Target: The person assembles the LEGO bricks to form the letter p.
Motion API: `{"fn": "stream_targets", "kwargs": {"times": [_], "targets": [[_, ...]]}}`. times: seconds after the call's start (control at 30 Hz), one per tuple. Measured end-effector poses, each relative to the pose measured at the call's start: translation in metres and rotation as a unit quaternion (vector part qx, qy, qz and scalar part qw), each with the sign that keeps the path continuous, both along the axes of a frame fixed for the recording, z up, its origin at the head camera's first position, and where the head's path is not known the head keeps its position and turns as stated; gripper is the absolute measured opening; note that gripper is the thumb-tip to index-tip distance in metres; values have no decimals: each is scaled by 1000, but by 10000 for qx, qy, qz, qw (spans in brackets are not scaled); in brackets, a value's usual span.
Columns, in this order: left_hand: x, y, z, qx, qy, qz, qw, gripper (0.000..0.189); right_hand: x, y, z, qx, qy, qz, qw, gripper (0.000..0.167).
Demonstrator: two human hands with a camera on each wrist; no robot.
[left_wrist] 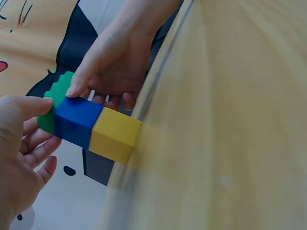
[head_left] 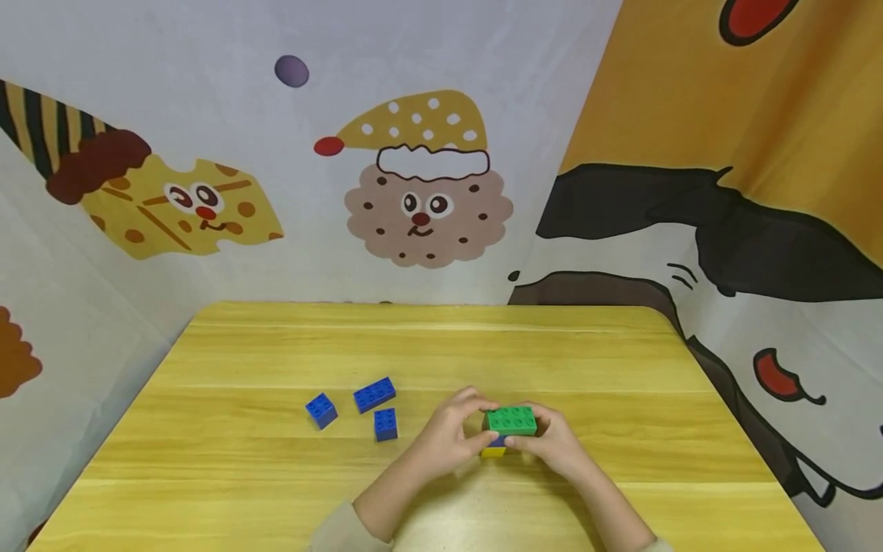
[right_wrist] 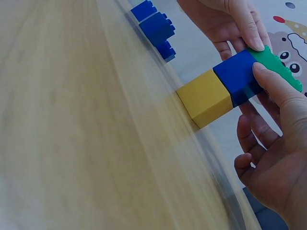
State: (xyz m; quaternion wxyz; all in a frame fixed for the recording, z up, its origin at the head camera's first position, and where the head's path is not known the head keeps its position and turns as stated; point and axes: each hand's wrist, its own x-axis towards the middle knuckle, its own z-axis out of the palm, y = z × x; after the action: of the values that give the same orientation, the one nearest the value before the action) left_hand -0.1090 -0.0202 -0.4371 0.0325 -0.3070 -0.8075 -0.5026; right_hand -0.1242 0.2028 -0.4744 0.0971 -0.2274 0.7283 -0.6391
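A stack of toy building bricks stands upright on the table: a green eight-stud brick [head_left: 512, 421] on top, a blue brick [left_wrist: 78, 122] under it and a yellow brick [right_wrist: 204, 98] at the bottom. The green one is longer than those below and juts out toward the right. My left hand [head_left: 448, 433] pinches the stack from the left, its thumb at the green brick's lower edge. From the other side my right hand [head_left: 557, 443] grips it, thumb where green meets blue. Fingers behind the stack are partly hidden.
Left of the hands lie three loose blue bricks: a small one [head_left: 321, 411], a longer one [head_left: 375, 395] and another small one [head_left: 385, 424]. The wooden table [head_left: 241, 475] ends at the back against a cartoon-printed cloth [head_left: 310, 253].
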Motion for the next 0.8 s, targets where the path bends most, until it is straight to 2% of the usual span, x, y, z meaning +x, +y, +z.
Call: {"fn": "stream_targets", "kwargs": {"times": [0.23,0.5,0.8], "targets": [[0,1,-1,86,-92,-75,9999,36,0,0,1,45,-10,-24,10000,37],[2,-1,-2,23,105,-76,9999,37,1,0,1,25,-86,-1,10000,37],[1,-1,-11,224,155,67,9996,39,3,-1,0,-45,-66,-36,10000,37]]}}
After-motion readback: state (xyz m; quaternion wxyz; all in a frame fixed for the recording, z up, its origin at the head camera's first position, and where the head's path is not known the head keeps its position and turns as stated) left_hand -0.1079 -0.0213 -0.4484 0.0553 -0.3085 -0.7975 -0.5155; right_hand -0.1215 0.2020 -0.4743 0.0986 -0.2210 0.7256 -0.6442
